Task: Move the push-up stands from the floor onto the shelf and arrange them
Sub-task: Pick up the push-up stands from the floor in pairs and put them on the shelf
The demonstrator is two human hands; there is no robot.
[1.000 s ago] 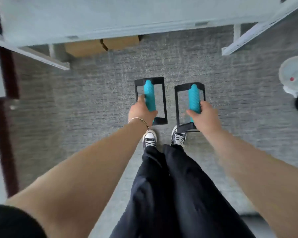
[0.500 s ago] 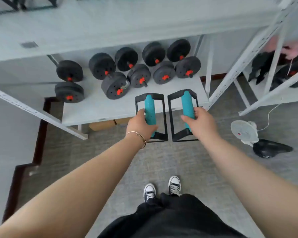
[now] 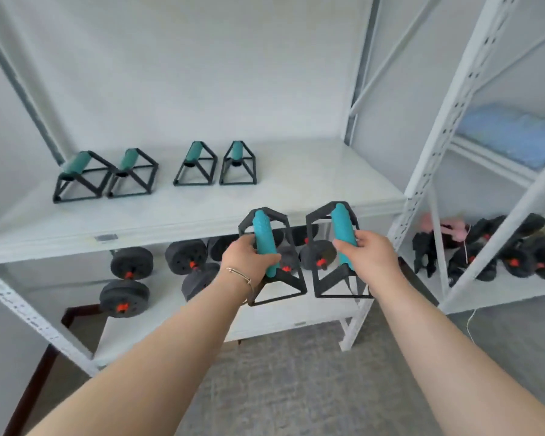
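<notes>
My left hand [image 3: 249, 259] grips the teal handle of a black-framed push-up stand [image 3: 263, 234]. My right hand [image 3: 370, 256] grips the handle of a second push-up stand [image 3: 340, 225]. Both stands hang in the air just in front of the white shelf's front edge [image 3: 170, 228], about level with it. On that shelf stand several more push-up stands in a row: a left pair [image 3: 85, 176] and a right pair [image 3: 216, 165]. The shelf's right part is bare.
Black dumbbells with red hubs [image 3: 126, 278] lie on the lower shelf. A white upright post [image 3: 447, 121] stands at the right, with a second rack behind it holding a blue folded cloth [image 3: 513, 133] and dark gear [image 3: 485, 250]. Grey carpet covers the floor.
Both hands have lifted the two stands from the floor up to the upper shelf's height. My view has tilted up from my feet to the shelf.
</notes>
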